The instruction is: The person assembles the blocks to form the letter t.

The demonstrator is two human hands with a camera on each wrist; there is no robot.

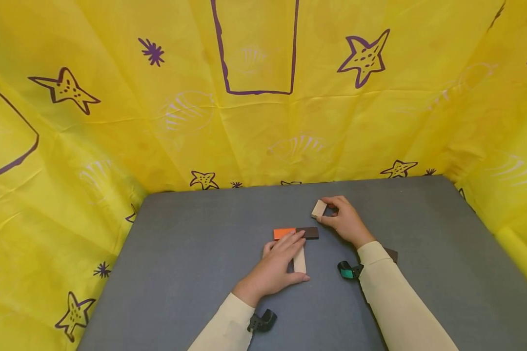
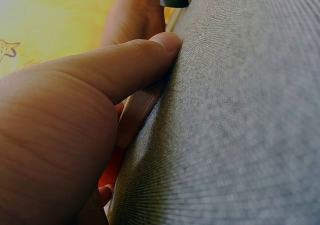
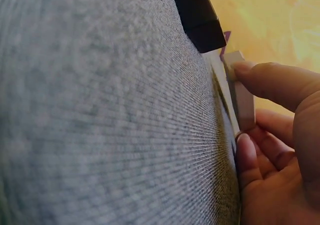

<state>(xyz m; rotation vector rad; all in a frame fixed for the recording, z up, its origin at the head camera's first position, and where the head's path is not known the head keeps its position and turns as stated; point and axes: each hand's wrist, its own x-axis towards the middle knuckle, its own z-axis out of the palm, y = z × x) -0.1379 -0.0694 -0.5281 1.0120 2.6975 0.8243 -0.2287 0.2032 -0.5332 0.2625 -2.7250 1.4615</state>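
My left hand (image 1: 278,265) spans a pale wooden block (image 1: 299,261), its thumb at the near end and its fingertips at the far end. Those fingertips also touch an orange block (image 1: 284,233) and a dark brown block (image 1: 307,233), which lie end to end across the far end of the pale one. In the left wrist view the thumb covers part of the pale block (image 2: 137,112). Farther back and to the right, my right hand (image 1: 344,222) pinches a second pale wooden block (image 1: 319,208) between thumb and fingers, close over the table in the right wrist view.
Another dark block (image 1: 392,254) lies partly hidden behind the right sleeve. The grey table (image 1: 193,253) is bordered at the back and sides by yellow cloth (image 1: 254,126) printed with starfish and fish. Each wrist wears a black strap (image 1: 261,321).
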